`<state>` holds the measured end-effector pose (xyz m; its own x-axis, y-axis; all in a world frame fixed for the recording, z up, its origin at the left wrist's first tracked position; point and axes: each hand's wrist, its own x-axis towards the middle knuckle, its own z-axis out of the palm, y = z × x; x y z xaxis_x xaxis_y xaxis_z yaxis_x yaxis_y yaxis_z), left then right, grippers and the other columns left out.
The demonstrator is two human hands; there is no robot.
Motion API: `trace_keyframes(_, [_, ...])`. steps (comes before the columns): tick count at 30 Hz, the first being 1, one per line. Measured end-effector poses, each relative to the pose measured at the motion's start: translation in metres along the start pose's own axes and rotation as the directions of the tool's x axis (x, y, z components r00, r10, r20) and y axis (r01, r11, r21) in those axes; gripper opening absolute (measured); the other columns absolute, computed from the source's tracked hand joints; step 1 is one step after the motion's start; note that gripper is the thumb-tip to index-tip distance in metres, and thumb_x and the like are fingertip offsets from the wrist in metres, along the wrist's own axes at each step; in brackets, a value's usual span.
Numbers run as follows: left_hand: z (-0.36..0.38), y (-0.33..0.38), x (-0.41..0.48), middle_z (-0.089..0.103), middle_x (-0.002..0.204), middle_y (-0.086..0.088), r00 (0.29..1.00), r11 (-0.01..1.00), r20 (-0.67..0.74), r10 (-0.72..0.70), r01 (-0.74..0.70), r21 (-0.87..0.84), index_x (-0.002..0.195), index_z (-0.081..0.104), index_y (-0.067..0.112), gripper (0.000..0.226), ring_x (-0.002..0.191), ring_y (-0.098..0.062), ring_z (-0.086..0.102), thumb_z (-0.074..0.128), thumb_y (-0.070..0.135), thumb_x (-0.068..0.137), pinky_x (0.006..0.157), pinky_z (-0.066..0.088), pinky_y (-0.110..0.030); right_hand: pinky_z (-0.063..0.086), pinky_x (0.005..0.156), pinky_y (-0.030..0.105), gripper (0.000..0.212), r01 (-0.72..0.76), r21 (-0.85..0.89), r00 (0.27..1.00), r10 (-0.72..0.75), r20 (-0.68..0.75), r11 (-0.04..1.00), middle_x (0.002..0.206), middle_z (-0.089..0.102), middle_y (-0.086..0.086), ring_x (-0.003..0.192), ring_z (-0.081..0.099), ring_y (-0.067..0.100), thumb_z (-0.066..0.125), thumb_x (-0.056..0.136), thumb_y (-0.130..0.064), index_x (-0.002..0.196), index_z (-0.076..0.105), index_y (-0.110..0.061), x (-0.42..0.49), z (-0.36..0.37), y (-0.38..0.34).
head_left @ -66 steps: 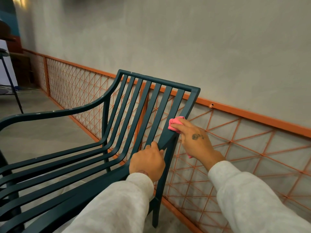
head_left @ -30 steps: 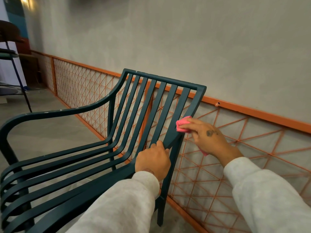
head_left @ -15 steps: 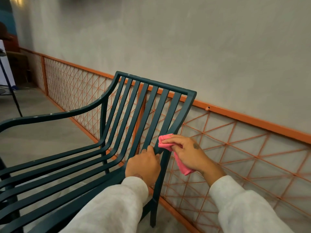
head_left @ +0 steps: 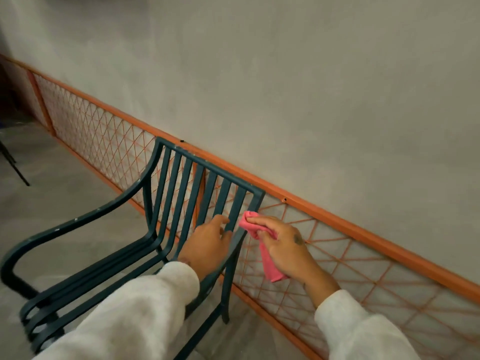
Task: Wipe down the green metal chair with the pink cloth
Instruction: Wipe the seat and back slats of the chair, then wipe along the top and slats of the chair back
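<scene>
The dark green metal chair (head_left: pixel 145 242) stands in front of me, its slatted back toward the wall. My left hand (head_left: pixel 207 245) grips the near arm and the lower part of the rightmost back slats. My right hand (head_left: pixel 283 245) holds the pink cloth (head_left: pixel 259 242) and presses its top end against the outer right post of the backrest, a little below the top corner. The rest of the cloth hangs down under my palm, behind the chair.
An orange lattice fence panel (head_left: pixel 337 261) with an orange top rail (head_left: pixel 363 229) runs along the grey wall right behind the chair. Grey concrete floor (head_left: pixel 57 193) lies to the left. Thin black legs of other furniture (head_left: pixel 15 167) show at the far left.
The view has pulled back and tilted down, so the chair sits lower in frame. My right hand with the cloth has slid down then back up the right backrest post. My left hand keeps its grip.
</scene>
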<state>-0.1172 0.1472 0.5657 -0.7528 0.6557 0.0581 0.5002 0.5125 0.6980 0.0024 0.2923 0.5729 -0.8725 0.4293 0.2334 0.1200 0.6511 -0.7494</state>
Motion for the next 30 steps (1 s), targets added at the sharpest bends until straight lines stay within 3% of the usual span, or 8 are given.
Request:
trace_keyframes(2, [-0.030, 0.030, -0.004, 0.065, 0.114, 0.000, 1.000, 1.000, 0.021, 0.005, -0.005, -0.008, 0.129, 0.048, 0.025, 0.033, 0.092, -0.012, 0.058, 0.050, 0.030, 0.096, 0.085, 0.050, -0.030, 0.045, 0.104, 0.024, 0.039, -0.030, 0.017, 1.000, 0.030, -0.001, 0.999, 0.133, 0.058, -0.021, 0.119, 0.054, -0.001, 0.054, 0.099, -0.012, 0.123, 0.065, -0.040, 0.000, -0.030, -0.032])
trace_keyframes(7, [-0.098, 0.090, -0.032, 0.065, 0.114, 0.004, 0.998, 0.998, 0.048, -0.027, 0.029, -0.050, 0.126, 0.052, 0.026, 0.033, 0.092, -0.007, 0.059, 0.056, 0.030, 0.094, 0.082, 0.050, -0.023, 0.041, 0.104, 0.016, 0.037, -0.068, 0.014, 0.997, 0.067, 0.049, 0.998, 0.136, 0.055, -0.027, 0.124, 0.049, -0.007, 0.054, 0.099, -0.016, 0.122, 0.066, -0.041, -0.010, -0.095, -0.109])
trace_keyframes(11, [-0.148, 0.117, -0.055, 0.064, 0.104, 0.011, 0.998, 0.994, 0.049, -0.032, 0.036, -0.102, 0.119, 0.055, 0.028, 0.024, 0.085, -0.004, 0.062, 0.051, 0.029, 0.096, 0.069, 0.049, -0.016, 0.044, 0.083, 0.009, 0.036, -0.093, 0.023, 0.995, 0.092, 0.038, 0.995, 0.128, 0.051, -0.035, 0.112, 0.053, -0.006, 0.055, 0.099, -0.023, 0.122, 0.062, -0.050, -0.014, -0.122, -0.169])
trace_keyframes(14, [-0.179, 0.120, -0.066, 0.064, 0.111, 0.009, 0.999, 0.995, 0.028, -0.024, 0.026, -0.095, 0.121, 0.055, 0.026, 0.027, 0.094, -0.006, 0.060, 0.053, 0.031, 0.095, 0.079, 0.048, -0.020, 0.046, 0.072, 0.006, 0.036, -0.085, 0.068, 0.996, 0.084, 0.015, 0.994, 0.114, 0.048, -0.043, 0.103, 0.054, -0.009, 0.056, 0.099, -0.023, 0.118, 0.061, -0.053, -0.014, -0.124, -0.207])
trace_keyframes(16, [-0.198, 0.115, -0.070, 0.066, 0.110, 0.009, 1.000, 0.996, 0.002, -0.002, 0.002, -0.093, 0.119, 0.057, 0.026, 0.025, 0.095, -0.006, 0.061, 0.053, 0.032, 0.095, 0.085, 0.051, -0.024, 0.048, 0.068, 0.011, 0.035, -0.100, 0.087, 0.995, 0.101, -0.002, 0.991, 0.112, 0.050, -0.039, 0.097, 0.057, -0.004, 0.055, 0.099, -0.024, 0.118, 0.061, -0.053, -0.015, -0.118, -0.228])
trace_keyframes(22, [-0.243, 0.070, -0.080, 0.065, 0.108, 0.011, 0.998, 0.988, 0.038, 0.053, -0.047, -0.147, 0.117, 0.058, 0.028, 0.021, 0.096, -0.004, 0.061, 0.050, 0.028, 0.097, 0.087, 0.051, -0.022, 0.056, 0.086, 0.026, 0.035, -0.148, 0.153, 0.988, 0.153, -0.027, 0.977, 0.122, 0.057, -0.034, 0.103, 0.060, 0.000, 0.059, 0.097, -0.023, 0.116, 0.065, -0.052, -0.017, -0.071, -0.278])
trace_keyframes(25, [-0.274, 0.042, -0.078, 0.064, 0.104, 0.016, 0.993, 0.976, 0.033, 0.110, -0.102, -0.195, 0.114, 0.059, 0.029, 0.020, 0.092, 0.002, 0.059, 0.051, 0.028, 0.096, 0.082, 0.046, -0.014, 0.059, 0.077, 0.030, 0.034, -0.199, 0.188, 0.974, 0.215, -0.074, 0.962, 0.123, 0.060, -0.028, 0.097, 0.064, 0.008, 0.059, 0.097, -0.025, 0.113, 0.065, -0.054, -0.018, -0.039, -0.303])
trace_keyframes(30, [-0.345, -0.034, -0.073, 0.066, 0.100, 0.014, 0.976, 0.947, 0.116, 0.185, -0.146, -0.287, 0.109, 0.063, 0.027, 0.017, 0.093, 0.001, 0.062, 0.057, 0.031, 0.093, 0.086, 0.051, -0.018, 0.058, 0.066, 0.024, 0.031, -0.271, 0.273, 0.929, 0.325, -0.178, 0.923, 0.121, 0.063, -0.028, 0.088, 0.068, 0.010, 0.060, 0.095, -0.025, 0.108, 0.067, -0.052, -0.014, 0.045, -0.361])
